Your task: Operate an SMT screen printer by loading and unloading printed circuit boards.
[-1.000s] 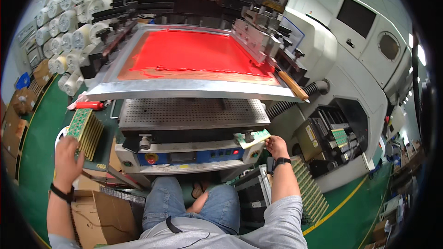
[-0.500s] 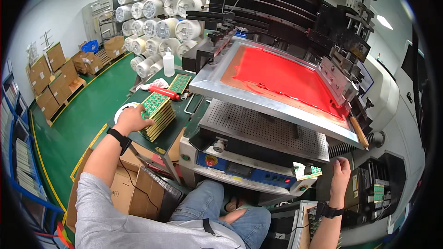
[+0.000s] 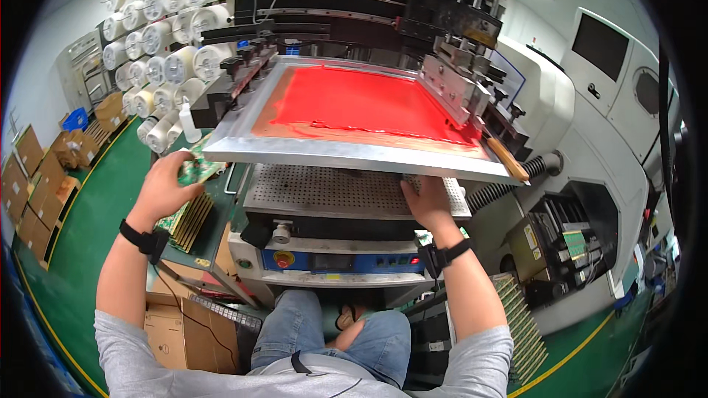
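Note:
My left hand point(image 3: 166, 186) is closed on a green circuit board point(image 3: 198, 168), lifted above a stack of similar boards point(image 3: 190, 222) on the side table. The far edge of that board comes close to the left corner of the aluminium screen frame point(image 3: 354, 157). Red ink point(image 3: 361, 103) covers much of the mesh inside the frame. My right hand point(image 3: 430, 205) reaches in under the frame's front edge, over the right part of a perforated metal plate point(image 3: 324, 191). Its thumb shows apart from the fingers; the fingertips are hidden, and whether they hold anything is unclear.
A wooden-handled tool point(image 3: 509, 160) lies at the frame's right corner. The blue control panel point(image 3: 346, 262) sits below the plate. A white bottle point(image 3: 189, 124) stands behind the stack. Boards fill a rack point(image 3: 520, 328) at lower right; an open cardboard box point(image 3: 193, 332) is at lower left.
My left hand has raised a circuit board off the stack. My right hand has moved left from beside the machine to under the frame. The view has turned to the right.

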{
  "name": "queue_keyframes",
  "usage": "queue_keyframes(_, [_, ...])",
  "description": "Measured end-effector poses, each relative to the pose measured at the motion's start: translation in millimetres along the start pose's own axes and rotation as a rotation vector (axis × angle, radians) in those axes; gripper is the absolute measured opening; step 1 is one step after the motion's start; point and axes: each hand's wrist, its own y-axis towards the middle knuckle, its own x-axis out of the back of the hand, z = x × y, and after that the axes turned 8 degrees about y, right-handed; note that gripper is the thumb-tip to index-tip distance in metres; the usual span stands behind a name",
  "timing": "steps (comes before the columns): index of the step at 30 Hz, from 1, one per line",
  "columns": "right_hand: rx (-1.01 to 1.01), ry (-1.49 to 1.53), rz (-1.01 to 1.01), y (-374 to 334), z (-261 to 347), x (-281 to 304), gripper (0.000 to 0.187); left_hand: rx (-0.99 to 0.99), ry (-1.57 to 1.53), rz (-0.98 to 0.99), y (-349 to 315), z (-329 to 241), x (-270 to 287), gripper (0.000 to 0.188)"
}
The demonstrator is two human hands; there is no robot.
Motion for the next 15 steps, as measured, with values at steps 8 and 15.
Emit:
queue_keyframes(8, [0.018,-0.125,-0.026,2.1,5.7,-10.7,0.06,-0.301,-0.39,0.386,79.7,-90.6,-31.7,0.052])
queue_keyframes(15, [-0.055,-0.114,-0.011,3.4,11.4,-10.0,0.064,-0.377,-0.425,0.373,112.3,-134.0,-56.7,0.051])
